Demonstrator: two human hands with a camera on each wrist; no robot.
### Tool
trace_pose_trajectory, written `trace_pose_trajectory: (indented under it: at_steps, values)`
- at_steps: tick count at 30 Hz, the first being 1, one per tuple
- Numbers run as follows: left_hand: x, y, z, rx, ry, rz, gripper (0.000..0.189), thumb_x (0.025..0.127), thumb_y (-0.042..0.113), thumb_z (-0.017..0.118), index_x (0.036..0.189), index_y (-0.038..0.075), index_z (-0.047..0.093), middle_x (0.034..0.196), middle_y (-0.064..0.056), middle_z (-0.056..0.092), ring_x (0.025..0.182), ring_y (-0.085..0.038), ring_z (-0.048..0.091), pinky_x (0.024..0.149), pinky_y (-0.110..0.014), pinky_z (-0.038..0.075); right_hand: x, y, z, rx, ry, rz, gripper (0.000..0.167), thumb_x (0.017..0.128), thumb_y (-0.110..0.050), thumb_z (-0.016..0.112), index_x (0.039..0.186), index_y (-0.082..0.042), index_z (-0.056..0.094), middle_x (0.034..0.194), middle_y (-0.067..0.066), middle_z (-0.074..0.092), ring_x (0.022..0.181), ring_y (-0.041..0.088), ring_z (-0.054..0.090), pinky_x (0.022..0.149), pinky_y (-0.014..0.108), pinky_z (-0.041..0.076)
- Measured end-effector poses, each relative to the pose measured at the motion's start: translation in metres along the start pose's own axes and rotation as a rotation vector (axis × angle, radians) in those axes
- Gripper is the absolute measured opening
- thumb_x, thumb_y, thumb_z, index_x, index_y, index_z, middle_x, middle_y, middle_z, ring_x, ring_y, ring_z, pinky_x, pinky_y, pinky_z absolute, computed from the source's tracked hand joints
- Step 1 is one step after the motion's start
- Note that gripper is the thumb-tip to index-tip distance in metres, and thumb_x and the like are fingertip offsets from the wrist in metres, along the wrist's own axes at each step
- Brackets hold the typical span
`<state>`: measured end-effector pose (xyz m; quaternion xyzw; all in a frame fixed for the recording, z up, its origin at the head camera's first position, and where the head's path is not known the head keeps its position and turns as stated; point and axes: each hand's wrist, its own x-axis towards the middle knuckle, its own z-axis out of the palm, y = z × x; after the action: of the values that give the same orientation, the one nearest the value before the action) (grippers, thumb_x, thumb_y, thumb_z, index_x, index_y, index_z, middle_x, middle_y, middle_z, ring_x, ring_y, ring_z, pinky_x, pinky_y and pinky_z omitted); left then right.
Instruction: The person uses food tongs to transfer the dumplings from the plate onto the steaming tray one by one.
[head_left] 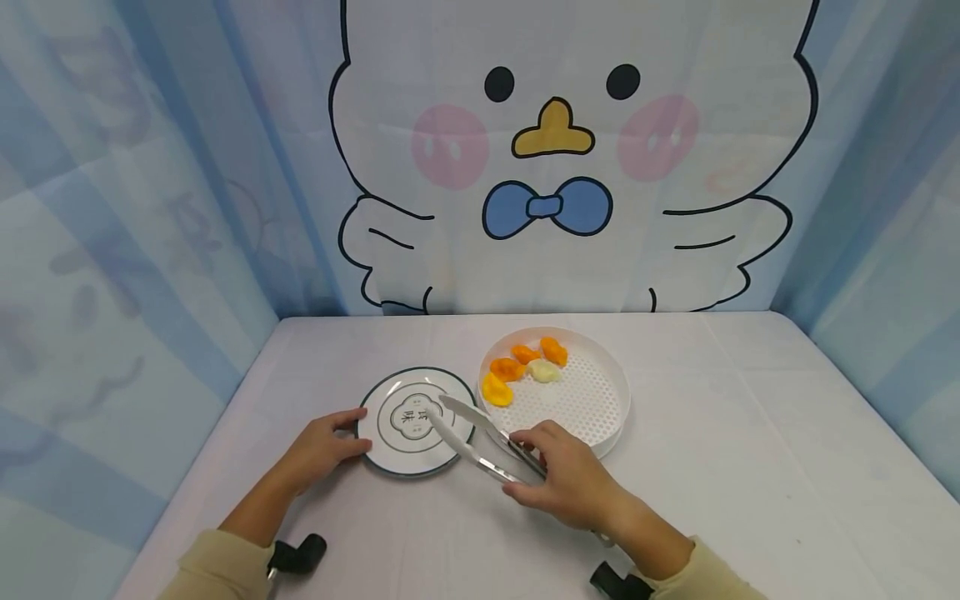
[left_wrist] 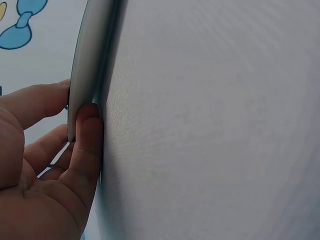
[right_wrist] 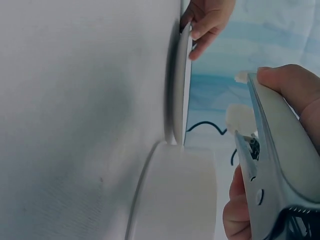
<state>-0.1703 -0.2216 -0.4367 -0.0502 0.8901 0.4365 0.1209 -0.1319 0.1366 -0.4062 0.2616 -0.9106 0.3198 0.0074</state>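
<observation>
My left hand pinches the left rim of a round white plate with a dark rim line and a printed emblem. The left wrist view shows its thumb on top and fingers under the plate edge. In my right hand I grip metal tongs with pale tips, held over the plate's right part. The tips stand a little apart with nothing between them. Close up in the right wrist view, the thumb and fingers hold the tongs' two arms.
Right of the plate stands a round white perforated tray. Several small orange and yellow dumpling-like pieces and a pale one lie in its left half. A white cloth covers the table; a printed curtain hangs behind.
</observation>
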Motion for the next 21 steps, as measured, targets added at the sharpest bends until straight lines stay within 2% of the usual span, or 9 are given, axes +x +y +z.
trace_pose_trajectory:
  at_steps: [9, 14, 21]
  values:
    - [0.0, 0.0, 0.0, 0.01, 0.006, -0.002, 0.068, 0.089, 0.022, 0.074, 0.146, -0.001, 0.047, 0.15, -0.027, 0.041, 0.144, -0.048, 0.023, 0.113, -0.063, 0.017, -0.001, -0.001, 0.007, -0.027, -0.041, -0.017, 0.051, 0.081, -0.034, 0.083, 0.121, -0.007, 0.066, 0.099, -0.006, 0.056, 0.081, 0.009, 0.05, 0.068, 0.025, 0.048]
    - [0.0, -0.001, 0.001, -0.004, 0.006, 0.002, 0.067, 0.089, 0.021, 0.074, 0.146, -0.002, 0.047, 0.15, -0.027, 0.041, 0.144, -0.047, 0.023, 0.113, -0.063, 0.017, 0.0, -0.002, 0.011, -0.057, -0.028, -0.043, 0.049, 0.081, -0.035, 0.082, 0.118, -0.008, 0.066, 0.1, -0.006, 0.057, 0.086, 0.011, 0.054, 0.072, 0.028, 0.05]
    - [-0.001, 0.0, 0.001, -0.007, 0.006, 0.003, 0.067, 0.089, 0.021, 0.074, 0.146, -0.002, 0.047, 0.15, -0.027, 0.041, 0.144, -0.047, 0.023, 0.113, -0.063, 0.017, 0.001, -0.005, 0.018, -0.104, 0.002, -0.067, 0.046, 0.079, -0.034, 0.082, 0.114, -0.008, 0.067, 0.098, -0.005, 0.058, 0.085, 0.011, 0.056, 0.072, 0.028, 0.05]
